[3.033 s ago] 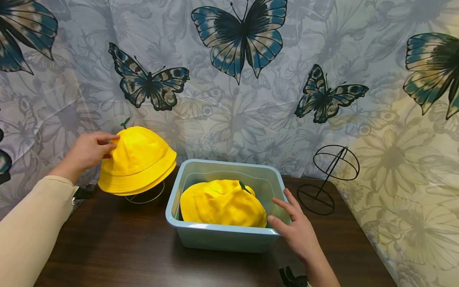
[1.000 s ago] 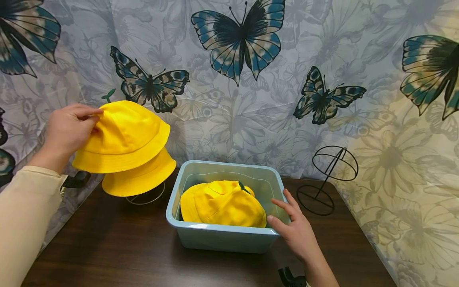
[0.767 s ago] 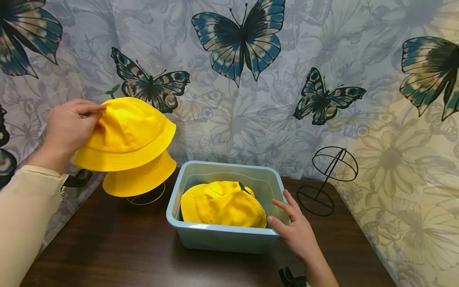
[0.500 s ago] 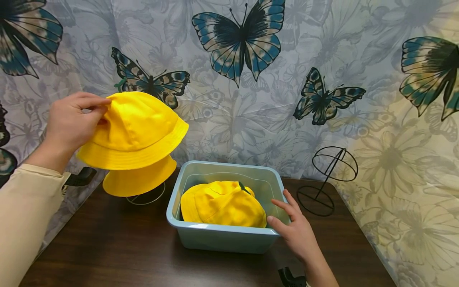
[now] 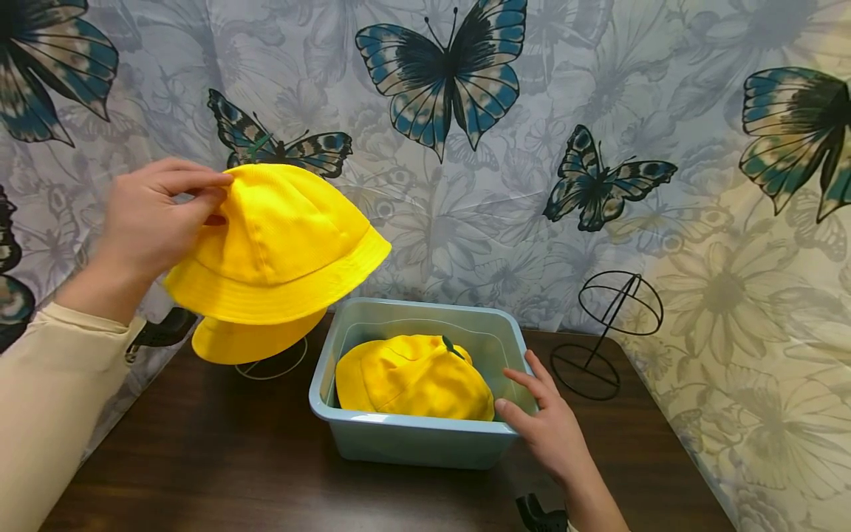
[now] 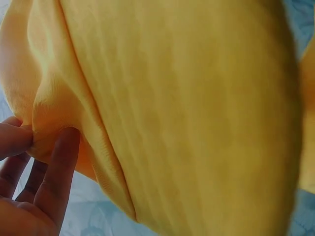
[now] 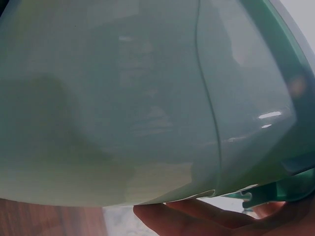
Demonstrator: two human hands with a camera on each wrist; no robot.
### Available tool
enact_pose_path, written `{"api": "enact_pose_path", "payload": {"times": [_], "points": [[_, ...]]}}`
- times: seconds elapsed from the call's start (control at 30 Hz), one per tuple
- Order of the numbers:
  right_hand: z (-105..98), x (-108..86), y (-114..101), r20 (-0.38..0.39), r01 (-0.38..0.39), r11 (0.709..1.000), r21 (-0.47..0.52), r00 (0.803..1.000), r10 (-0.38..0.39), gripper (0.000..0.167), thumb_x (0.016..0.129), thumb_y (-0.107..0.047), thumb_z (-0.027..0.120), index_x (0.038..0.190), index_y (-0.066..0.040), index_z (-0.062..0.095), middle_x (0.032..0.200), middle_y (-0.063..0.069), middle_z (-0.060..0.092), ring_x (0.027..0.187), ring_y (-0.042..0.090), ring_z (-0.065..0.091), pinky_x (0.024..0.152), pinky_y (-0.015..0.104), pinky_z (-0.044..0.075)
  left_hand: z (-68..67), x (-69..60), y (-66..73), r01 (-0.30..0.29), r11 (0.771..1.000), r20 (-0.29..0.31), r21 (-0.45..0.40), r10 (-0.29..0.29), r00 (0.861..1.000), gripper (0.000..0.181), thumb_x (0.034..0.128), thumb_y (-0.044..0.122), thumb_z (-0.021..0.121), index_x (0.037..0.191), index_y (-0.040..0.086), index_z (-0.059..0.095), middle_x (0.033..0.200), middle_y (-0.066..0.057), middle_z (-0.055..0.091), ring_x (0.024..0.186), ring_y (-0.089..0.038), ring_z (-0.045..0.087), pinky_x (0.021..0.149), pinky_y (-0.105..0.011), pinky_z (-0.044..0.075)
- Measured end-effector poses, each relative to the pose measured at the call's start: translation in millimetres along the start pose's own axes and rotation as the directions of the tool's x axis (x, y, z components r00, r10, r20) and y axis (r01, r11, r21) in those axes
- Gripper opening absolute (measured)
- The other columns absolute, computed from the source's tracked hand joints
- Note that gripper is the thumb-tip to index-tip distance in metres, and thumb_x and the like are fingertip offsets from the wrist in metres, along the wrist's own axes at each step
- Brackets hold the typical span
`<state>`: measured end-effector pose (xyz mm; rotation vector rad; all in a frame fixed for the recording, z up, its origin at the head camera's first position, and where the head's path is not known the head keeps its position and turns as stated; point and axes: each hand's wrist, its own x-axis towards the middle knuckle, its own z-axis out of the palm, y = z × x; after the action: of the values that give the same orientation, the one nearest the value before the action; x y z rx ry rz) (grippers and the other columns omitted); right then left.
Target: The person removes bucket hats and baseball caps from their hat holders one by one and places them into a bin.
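My left hand (image 5: 166, 214) pinches the crown of a yellow bucket hat (image 5: 286, 244) with a green sprout on top, holding it in the air at the left. In the left wrist view, its fingers (image 6: 59, 172) press into the hat's cloth. Behind and below hangs a second yellow bucket hat (image 5: 255, 341), partly covered, on a wire stand whose ring base (image 5: 304, 353) shows. More yellow bucket-hat cloth (image 5: 412, 377) with a green sprout lies in the pale blue tub (image 5: 412, 443). My right hand (image 5: 552, 425) rests at the tub's right rim with loosely spread fingers.
A bare black wire hat stand (image 5: 601, 332) stands at the table's back right. The dark wooden table (image 5: 279, 473) ends against a butterfly-patterned cloth (image 5: 452, 222) hanging behind it. In the right wrist view, the tub's wall (image 7: 123, 98) fills most of the picture.
My left hand has lifted the upper hat off the one on the left stand, then carried it up and rightward towards the tub. The right hand and tub stay in place.
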<state>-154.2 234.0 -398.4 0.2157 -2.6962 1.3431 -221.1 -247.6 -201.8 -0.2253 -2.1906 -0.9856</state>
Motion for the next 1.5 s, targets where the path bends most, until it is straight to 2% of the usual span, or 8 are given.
{"api": "enact_pose_path", "payload": {"times": [0.17,0.33,0.63,1.1,1.2,1.3,1.4,1.5], "points": [[-0.3,0.6,0.5,0.002,-0.006,1.0,0.007,1.0,0.006,0.053,0.094,-0.042,0.068,0.14,-0.016,0.059,0.165,-0.002,0.014,0.144,0.041,0.022,0.1,0.072,0.028,6.6,-4.3,15.8,-0.004,0.991,0.036,-0.135,0.009,0.999,0.025,0.0956,0.012,0.068,0.119,0.004,0.074,0.109,-0.002,0.063,0.089,-0.01,0.062,0.069,-0.013,0.051],[-0.6,0.5,0.0,0.003,-0.014,1.0,0.017,1.0,0.014,0.053,0.094,-0.041,0.068,0.139,-0.015,0.059,0.164,-0.002,0.014,0.144,0.041,0.022,0.1,0.072,0.027,15.5,-9.0,31.6,-0.026,0.982,0.066,-0.186,0.039,0.997,0.025,0.0952,0.012,0.068,0.118,0.004,0.074,0.108,-0.004,0.064,0.087,-0.01,0.066,0.07,-0.017,0.053],[-0.1,0.7,1.6,-0.001,0.001,1.0,0.019,1.0,-0.001,0.052,0.094,-0.04,0.068,0.139,-0.015,0.06,0.165,0.0,0.015,0.144,0.041,0.023,0.1,0.072,0.028,37.0,-20.1,51.9,-0.039,0.959,0.139,-0.282,0.081,0.987,0.024,0.0946,0.009,0.068,0.117,0.004,0.075,0.107,-0.005,0.064,0.089,-0.018,0.066,0.071,-0.023,0.056],[0.4,-0.7,2.7,-0.005,0.013,1.0,0.017,1.0,-0.013,0.051,0.095,-0.04,0.067,0.139,-0.015,0.06,0.164,0.001,0.017,0.142,0.042,0.027,0.1,0.073,0.028,70.0,-35.5,76.0,-0.021,0.902,0.221,-0.432,0.128,0.967,0.022,0.0932,0.003,0.069,0.114,0.003,0.076,0.107,-0.008,0.065,0.091,-0.023,0.068,0.071,-0.03,0.058],[0.4,-0.7,3.1,-0.002,0.013,1.0,0.019,1.0,-0.013,0.051,0.095,-0.04,0.066,0.139,-0.015,0.06,0.164,0.001,0.016,0.143,0.042,0.026,0.1,0.073,0.029,75.4,-41.4,78.2,0.006,0.885,0.253,-0.466,0.127,0.959,0.022,0.0933,0.003,0.069,0.115,0.002,0.075,0.108,-0.008,0.065,0.093,-0.023,0.067,0.071,-0.031,0.058],[0.4,-0.5,2.7,0.004,0.007,1.0,0.022,1.0,-0.007,0.051,0.095,-0.041,0.066,0.139,-0.015,0.06,0.165,0.001,0.015,0.143,0.042,0.025,0.1,0.073,0.029,82.0,-47.5,78.9,0.051,0.867,0.305,-0.495,0.119,0.945,0.023,0.0937,0.004,0.068,0.116,0.003,0.075,0.108,-0.007,0.065,0.095,-0.023,0.067,0.072,-0.033,0.058],[0.3,-0.2,2.2,0.005,0.001,1.0,0.016,1.0,-0.001,0.052,0.095,-0.042,0.066,0.139,-0.013,0.06,0.164,-0.001,0.015,0.144,0.042,0.023,0.1,0.073,0.029,91.4,-52.9,77.5,0.097,0.859,0.361,-0.503,0.107,0.926,0.024,0.0938,0.005,0.068,0.118,0.004,0.074,0.11,-0.005,0.064,0.096,-0.023,0.067,0.072,-0.034,0.058],[0.3,-0.1,1.9,-0.001,-0.008,1.0,0.006,1.0,0.008,0.054,0.095,-0.043,0.066,0.138,-0.011,0.06,0.164,-0.002,0.016,0.144,0.042,0.024,0.1,0.072,0.03,102.6,-58.6,74.2,0.131,0.861,0.401,-0.492,0.09,0.912,0.024,0.0938,0.005,0.069,0.117,0.004,0.074,0.112,-0.004,0.063,0.095,-0.022,0.067,0.071,-0.034,0.059]]}}
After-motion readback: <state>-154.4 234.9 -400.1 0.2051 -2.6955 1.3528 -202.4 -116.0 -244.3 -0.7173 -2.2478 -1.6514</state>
